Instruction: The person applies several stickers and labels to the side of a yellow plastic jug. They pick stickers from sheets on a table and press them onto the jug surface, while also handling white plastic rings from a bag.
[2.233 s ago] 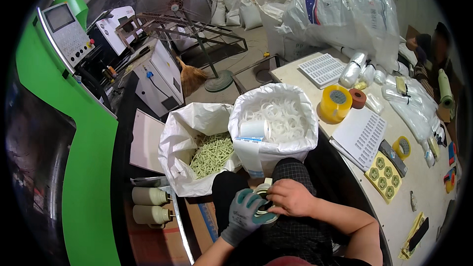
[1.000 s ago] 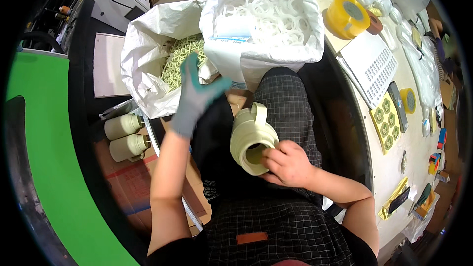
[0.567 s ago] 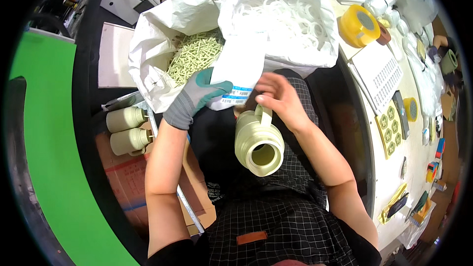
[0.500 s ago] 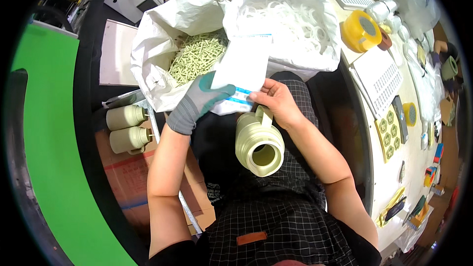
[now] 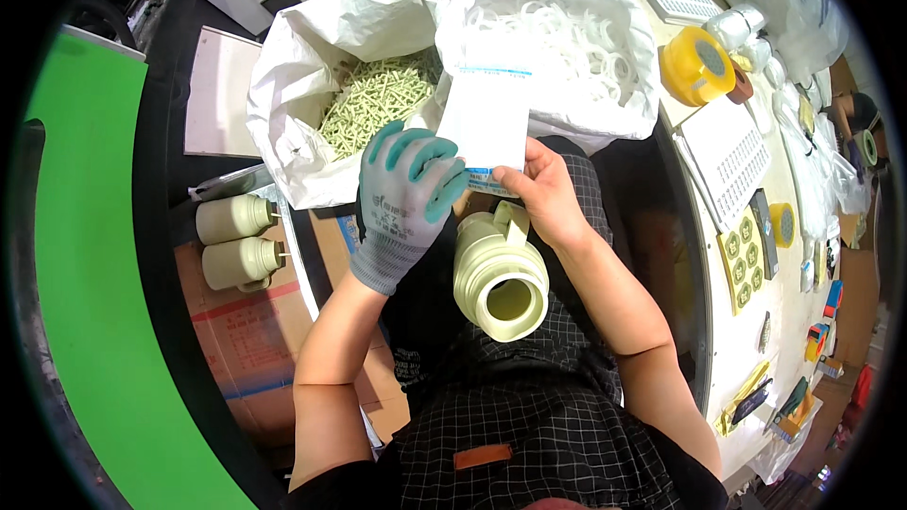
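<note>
A flat white packet (image 5: 487, 123) with blue bands lies in front of me, reaching over the sacks. My right hand (image 5: 548, 191), bare, pinches its lower right corner between thumb and fingers. My left hand (image 5: 404, 198) wears a grey glove with teal fingers. Its fingers are curled, the tips at the packet's lower left edge; its thumb is hidden. Just below the hands, a pale green jug body (image 5: 501, 269) rests on my lap between my thighs. Its round open mouth points toward me, and its handle is on the far side near my right hand.
Beyond the hands stand a white sack (image 5: 283, 137) of small pale green parts and another white sack (image 5: 605, 127) of translucent rings. Two pale green jugs (image 5: 236, 263) lie at the left by a cardboard box (image 5: 246, 340). Along the right runs a bench (image 5: 694, 359) with tape rolls (image 5: 697, 66).
My left hand has turned and drawn back from the packet's face to its edge, fingers now curled upward. The packet has shifted slightly right. My right hand keeps its pinch.
</note>
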Tool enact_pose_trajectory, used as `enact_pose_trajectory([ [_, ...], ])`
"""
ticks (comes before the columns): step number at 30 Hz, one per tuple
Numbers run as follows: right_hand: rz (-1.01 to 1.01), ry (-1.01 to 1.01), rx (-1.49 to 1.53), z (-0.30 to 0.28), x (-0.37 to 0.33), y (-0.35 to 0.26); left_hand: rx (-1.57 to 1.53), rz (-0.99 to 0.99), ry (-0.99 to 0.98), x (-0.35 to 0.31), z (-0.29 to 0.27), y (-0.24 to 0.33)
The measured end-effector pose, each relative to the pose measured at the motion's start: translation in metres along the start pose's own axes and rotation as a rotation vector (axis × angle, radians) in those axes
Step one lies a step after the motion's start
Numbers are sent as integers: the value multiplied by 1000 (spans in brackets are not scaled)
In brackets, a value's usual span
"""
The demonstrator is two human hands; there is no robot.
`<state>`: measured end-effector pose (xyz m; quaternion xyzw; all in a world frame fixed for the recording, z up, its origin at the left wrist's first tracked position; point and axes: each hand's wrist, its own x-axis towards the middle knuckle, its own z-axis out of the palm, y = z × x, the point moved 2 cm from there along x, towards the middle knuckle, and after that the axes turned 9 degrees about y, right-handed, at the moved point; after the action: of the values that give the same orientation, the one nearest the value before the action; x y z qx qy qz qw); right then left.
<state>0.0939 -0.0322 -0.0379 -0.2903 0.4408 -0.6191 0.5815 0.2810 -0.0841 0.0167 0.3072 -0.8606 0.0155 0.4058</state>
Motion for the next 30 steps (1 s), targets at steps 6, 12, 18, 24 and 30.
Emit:
enact_pose_trajectory([
  [6,58,31,105,6,-5,-2,3,1,120,-21,7,7],
  [12,-155,234,-109,-30,-39,-10,-255,-263,299,-62,9,36],
  [18,715,-24,-41,-113,-195,0,-919,-910,94,-108,21,108],
  [24,653,163,32,-66,-217,2,-1088,-850,-57,-90,-17,118],
  [30,-33,21,-804,-74,-215,17,-1164,-1372,153,-100,-37,41],
])
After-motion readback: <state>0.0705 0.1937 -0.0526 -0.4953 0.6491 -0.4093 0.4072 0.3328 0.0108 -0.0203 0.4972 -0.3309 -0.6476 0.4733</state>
